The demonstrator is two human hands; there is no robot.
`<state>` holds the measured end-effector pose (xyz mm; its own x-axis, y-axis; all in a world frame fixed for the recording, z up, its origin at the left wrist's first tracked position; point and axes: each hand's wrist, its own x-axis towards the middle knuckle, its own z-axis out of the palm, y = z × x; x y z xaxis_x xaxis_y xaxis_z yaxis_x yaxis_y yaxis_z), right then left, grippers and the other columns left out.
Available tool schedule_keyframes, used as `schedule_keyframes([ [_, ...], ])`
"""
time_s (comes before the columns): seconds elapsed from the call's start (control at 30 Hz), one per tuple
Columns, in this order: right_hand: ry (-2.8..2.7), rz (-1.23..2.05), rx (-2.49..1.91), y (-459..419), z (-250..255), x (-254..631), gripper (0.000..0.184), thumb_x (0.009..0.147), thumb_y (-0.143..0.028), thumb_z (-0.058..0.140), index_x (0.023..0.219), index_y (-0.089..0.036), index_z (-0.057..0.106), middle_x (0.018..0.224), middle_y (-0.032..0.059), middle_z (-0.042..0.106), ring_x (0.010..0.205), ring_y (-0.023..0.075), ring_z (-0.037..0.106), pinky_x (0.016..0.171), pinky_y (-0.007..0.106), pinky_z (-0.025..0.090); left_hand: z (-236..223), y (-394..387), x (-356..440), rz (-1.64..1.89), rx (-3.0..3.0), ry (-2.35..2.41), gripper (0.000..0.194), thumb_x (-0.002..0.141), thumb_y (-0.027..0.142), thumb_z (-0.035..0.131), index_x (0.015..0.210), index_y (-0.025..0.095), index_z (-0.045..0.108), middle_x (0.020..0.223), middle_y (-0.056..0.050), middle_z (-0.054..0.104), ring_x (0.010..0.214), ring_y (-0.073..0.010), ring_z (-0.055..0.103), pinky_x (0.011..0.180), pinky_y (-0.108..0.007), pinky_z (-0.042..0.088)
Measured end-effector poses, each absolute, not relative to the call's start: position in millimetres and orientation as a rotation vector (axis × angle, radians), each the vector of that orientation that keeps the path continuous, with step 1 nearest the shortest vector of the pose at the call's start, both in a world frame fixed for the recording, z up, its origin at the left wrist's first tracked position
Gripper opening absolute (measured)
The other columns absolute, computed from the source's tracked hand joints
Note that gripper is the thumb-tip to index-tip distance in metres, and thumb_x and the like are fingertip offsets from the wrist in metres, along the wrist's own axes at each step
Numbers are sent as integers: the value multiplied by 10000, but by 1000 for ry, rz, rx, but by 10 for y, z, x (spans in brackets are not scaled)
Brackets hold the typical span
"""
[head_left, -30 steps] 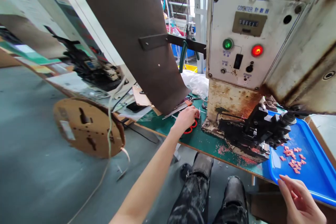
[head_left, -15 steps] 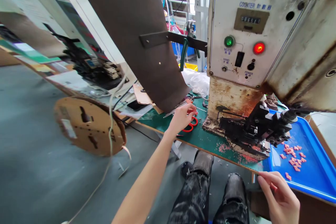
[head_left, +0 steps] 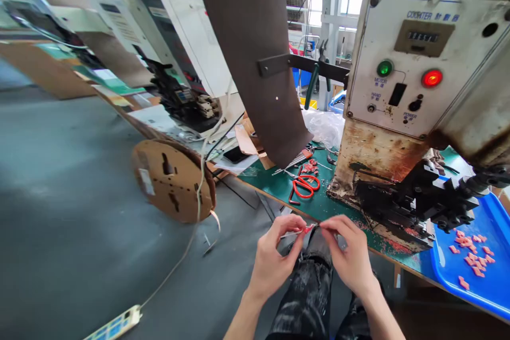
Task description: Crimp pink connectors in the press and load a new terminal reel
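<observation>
Though my right hand's (head_left: 349, 251) hold is unclear, my left hand (head_left: 277, 256) pinches a small pinkish-red piece (head_left: 307, 229) by the near edge of the green desk (head_left: 269, 185); likely light, best gripped endwise.

Right of the machine (head_left: 372, 143), a tray (head_left: 494, 281) holds pieces (head_left: 470, 261).

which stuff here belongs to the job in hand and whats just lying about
Seemingly in use:
small pink piece between the left hand and right hand
pink pieces heaped on the green tabletop
pink pieces scattered in the blue plastic tray

Apparently just lying about:
red-handled metal scissors
crumpled clear plastic sheeting
flat black rectangular object
</observation>
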<state>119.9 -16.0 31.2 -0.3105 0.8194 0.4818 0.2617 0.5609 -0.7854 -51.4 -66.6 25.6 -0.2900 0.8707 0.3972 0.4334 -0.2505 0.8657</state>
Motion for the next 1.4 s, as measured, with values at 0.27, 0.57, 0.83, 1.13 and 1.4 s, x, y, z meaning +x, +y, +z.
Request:
schedule_keyframes([
  [0.27,-2454,492,-1309,752,530,268,345,870,33,568,1144,-119,715,1216,199,697,1142,280,659,976,343,528,199,-873,-760,1676,1326,1715,264,861,452,768,950,204,741,907,-52,808,836,-205,789,780,-273,658],
  [0.57,-2534,461,-1385,986,576,308,285,993,-48,522,1156,-169,722,1233,131,728,1173,224,683,1001,299,500,177,-805,-849,1657,1253,1723,332,829,533,786,866,204,762,871,-61,819,808,-230,794,799,-328,673],
  [0.83,-2348,643,-1442,1295,594,3,205,1002,-320,706,1111,-146,708,1234,88,714,1146,251,687,1028,494,549,145,-885,-771,1565,1244,1622,260,873,466,740,888,206,732,886,-55,795,790,-233,805,809,-334,670],
  [1.13,-1689,1232,-1039,610,534,567,335,980,-480,463,856,-202,602,741,31,689,615,173,667,551,281,554,150,-934,-857,1610,1346,1626,201,899,384,700,861,212,797,952,-66,762,798,-192,756,791,-292,669],
  [1.4,-875,1575,-803,-276,379,1298,387,746,-533,866,744,-190,686,551,-19,666,385,93,589,376,162,494,319,-851,-404,1465,1499,1324,170,970,266,606,935,207,761,962,-64,688,897,-196,752,791,-263,636],
])
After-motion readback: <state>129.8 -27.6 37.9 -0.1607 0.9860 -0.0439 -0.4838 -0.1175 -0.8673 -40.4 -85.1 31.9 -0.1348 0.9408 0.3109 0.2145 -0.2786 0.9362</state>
